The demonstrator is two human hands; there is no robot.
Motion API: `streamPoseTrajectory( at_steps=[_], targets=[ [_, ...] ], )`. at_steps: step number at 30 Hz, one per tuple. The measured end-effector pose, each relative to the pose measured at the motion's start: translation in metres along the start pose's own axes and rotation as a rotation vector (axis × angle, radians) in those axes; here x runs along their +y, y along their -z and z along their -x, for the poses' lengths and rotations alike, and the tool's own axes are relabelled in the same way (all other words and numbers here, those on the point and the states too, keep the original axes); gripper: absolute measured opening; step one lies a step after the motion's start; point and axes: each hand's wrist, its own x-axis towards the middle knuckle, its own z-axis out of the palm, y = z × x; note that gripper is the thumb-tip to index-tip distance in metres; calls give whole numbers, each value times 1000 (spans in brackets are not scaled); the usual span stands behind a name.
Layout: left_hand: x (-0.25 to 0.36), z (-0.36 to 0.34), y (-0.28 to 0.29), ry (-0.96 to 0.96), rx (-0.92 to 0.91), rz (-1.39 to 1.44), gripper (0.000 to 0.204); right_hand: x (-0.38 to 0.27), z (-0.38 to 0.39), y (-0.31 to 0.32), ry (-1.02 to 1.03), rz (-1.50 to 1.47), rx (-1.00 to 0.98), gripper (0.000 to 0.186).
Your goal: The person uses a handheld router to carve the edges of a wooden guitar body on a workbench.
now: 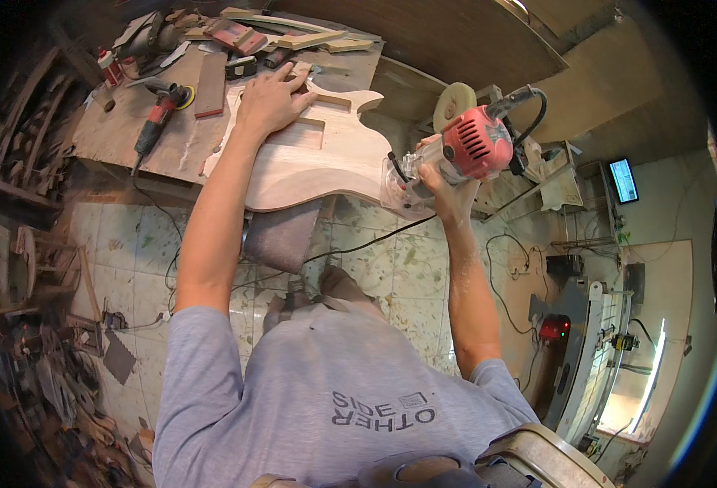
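Observation:
A pale wooden electric-guitar body [318, 167] with routed cavities lies on the workbench, its near edge reaching past the bench front. My left hand [273, 102] rests on its upper face, fingers stretched out beside a cavity. At the body's right edge, my right hand [441, 187] is wrapped round a red-topped handheld router [476, 142]. The router is tilted, with its clear base against the wood's edge. Its bit cannot be made out. Fine dust coats my right forearm.
A red angle grinder [159, 118] with a yellow disc lies on the bench [102, 138] at left, near a red-capped bottle [110, 67]. Wood offcuts [318, 39] pile up at the back. A black cable [367, 244] crosses below the guitar body. A lit screen [623, 180] is at right.

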Motion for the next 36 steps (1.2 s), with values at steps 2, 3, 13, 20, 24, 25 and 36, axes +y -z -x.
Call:
streamPoseTrajectory(
  at_steps=[2, 3, 13, 20, 24, 25, 36],
  targets=[
    [1, 0, -1, 5, 3, -21, 64, -2, 4, 6, -2, 22, -7, 49],
    [2, 1, 0, 8, -2, -33, 64, -2, 5, 9, 6, 19, -9, 49],
    [-1, 0, -2, 1, -6, 5, 65, 4, 25, 53, 17, 28, -25, 47],
    [-1, 0, -1, -17, -2, 13, 64, -11, 32, 97, 71, 13, 83, 49],
    [1, 0, 0, -26, 12, 25, 64, -28, 16, 104, 197, -36, 223, 47],
    [0, 0, 0, -24, 5, 22, 64, -27, 13, 102, 171, -16, 239, 46],
    [-1, 3, 2, -18, 9, 39, 61, -4, -1, 2, 81, -45, 154, 53]
  ],
)
